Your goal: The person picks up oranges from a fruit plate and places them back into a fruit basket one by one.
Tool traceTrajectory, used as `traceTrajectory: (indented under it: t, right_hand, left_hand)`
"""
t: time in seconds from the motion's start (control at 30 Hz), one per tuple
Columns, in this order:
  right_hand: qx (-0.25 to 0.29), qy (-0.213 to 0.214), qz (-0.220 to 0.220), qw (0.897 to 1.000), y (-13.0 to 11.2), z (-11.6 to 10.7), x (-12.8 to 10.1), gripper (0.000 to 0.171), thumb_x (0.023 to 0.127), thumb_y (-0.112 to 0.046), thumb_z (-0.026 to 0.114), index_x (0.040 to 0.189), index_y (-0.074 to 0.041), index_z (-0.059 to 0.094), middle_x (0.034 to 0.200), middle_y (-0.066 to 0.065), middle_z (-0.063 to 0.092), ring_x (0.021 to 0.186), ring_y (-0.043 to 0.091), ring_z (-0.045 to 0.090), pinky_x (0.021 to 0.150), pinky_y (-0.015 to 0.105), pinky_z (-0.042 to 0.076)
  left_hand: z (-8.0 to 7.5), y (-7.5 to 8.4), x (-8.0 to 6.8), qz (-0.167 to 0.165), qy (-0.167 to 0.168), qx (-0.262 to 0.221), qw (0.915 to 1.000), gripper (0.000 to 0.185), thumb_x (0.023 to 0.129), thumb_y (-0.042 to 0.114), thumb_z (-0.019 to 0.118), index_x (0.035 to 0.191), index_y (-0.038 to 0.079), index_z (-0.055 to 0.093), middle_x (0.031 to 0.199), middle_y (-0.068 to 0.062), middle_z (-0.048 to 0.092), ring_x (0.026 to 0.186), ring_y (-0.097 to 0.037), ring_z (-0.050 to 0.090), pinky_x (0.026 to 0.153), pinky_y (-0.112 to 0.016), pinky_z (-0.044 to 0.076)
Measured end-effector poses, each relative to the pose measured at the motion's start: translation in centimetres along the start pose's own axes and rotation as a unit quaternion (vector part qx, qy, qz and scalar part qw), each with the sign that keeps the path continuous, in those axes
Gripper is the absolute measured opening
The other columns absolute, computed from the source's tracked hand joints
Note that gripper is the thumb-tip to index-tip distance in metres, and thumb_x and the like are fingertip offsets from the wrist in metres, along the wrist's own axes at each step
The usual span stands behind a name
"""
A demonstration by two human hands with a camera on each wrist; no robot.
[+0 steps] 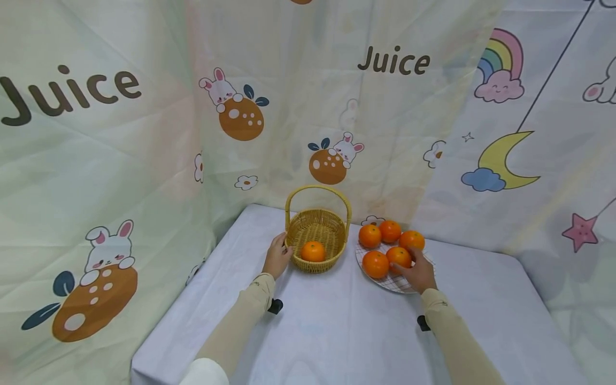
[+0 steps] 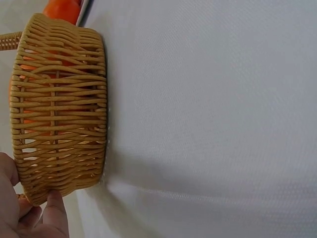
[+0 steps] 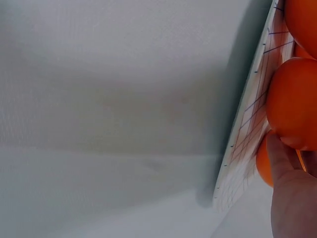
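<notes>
A wicker basket [image 1: 317, 227] with a tall arched handle stands on the table and holds one orange [image 1: 313, 251]. My left hand [image 1: 277, 256] pinches the basket's left side; in the left wrist view, its thumb and fingers grip the woven wall. To the right, a round plate [image 1: 401, 287] with a checked pattern carries several oranges. My right hand [image 1: 420, 271] reaches over the plate's right side and grips the front middle orange [image 1: 398, 258]. The right wrist view shows the thumb against that orange [image 3: 294, 104], while the other fingers are partly hidden.
Both things stand on a white-covered table [image 1: 327, 326], near its back edge. Printed fabric [image 1: 289, 107] hangs behind and along both sides. Another orange [image 1: 375, 264] sits just left of the gripped one on the plate.
</notes>
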State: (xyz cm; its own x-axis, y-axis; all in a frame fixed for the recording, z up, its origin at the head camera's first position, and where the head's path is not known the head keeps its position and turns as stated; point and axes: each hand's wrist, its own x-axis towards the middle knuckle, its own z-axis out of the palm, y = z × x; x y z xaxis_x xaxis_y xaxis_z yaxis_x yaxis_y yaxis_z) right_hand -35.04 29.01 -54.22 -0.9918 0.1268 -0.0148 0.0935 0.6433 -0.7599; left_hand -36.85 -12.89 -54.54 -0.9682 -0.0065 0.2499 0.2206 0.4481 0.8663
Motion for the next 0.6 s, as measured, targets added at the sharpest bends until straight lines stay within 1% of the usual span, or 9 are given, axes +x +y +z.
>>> traceTrajectory:
  t: [0.1,0.23,0.5,0.6]
  right_hand:
    - [0.007,-0.005,0.000,1.000,0.34,0.12,0.07,0.093,0.084,-0.039,0.076,0.154,-0.005,0.024,0.151,0.023,0.033,0.132,0.043,0.034,0.110,0.060,0.031]
    - [0.008,0.000,-0.002,1.000,0.30,0.30,-0.13,0.093,0.085,-0.040,0.076,0.153,-0.005,0.024,0.151,0.024,0.033,0.132,0.044,0.034,0.110,0.060,0.030]
    - [0.000,0.001,-0.001,1.000,-0.14,0.45,-0.56,0.094,0.085,-0.041,0.074,0.154,-0.005,0.022,0.152,0.025,0.031,0.132,0.044,0.032,0.112,0.061,0.026]
    - [-0.001,-0.001,0.000,1.000,-0.17,0.51,-0.55,0.094,0.086,-0.041,0.074,0.154,-0.004,0.021,0.151,0.025,0.031,0.132,0.044,0.031,0.112,0.062,0.026]
  left_hand:
    - [-0.06,-0.03,-0.01,0.000,-0.001,0.003,1.0000,0.054,0.099,0.012,0.054,0.148,-0.003,0.036,0.152,-0.017,0.033,0.132,-0.033,0.044,0.101,-0.039,0.048]
    - [-0.11,-0.07,-0.01,-0.001,-0.004,0.001,1.0000,0.055,0.099,0.014,0.055,0.148,-0.002,0.036,0.153,-0.017,0.032,0.132,-0.033,0.044,0.101,-0.040,0.048]
    - [-0.11,0.17,-0.12,0.013,-0.003,0.003,0.9999,0.054,0.100,0.012,0.054,0.148,-0.003,0.035,0.152,-0.019,0.032,0.132,-0.036,0.043,0.101,-0.041,0.047]
    - [-0.15,0.23,-0.16,0.008,-0.001,0.002,1.0000,0.054,0.100,0.012,0.054,0.148,-0.002,0.036,0.152,-0.019,0.033,0.132,-0.036,0.043,0.102,-0.041,0.047]
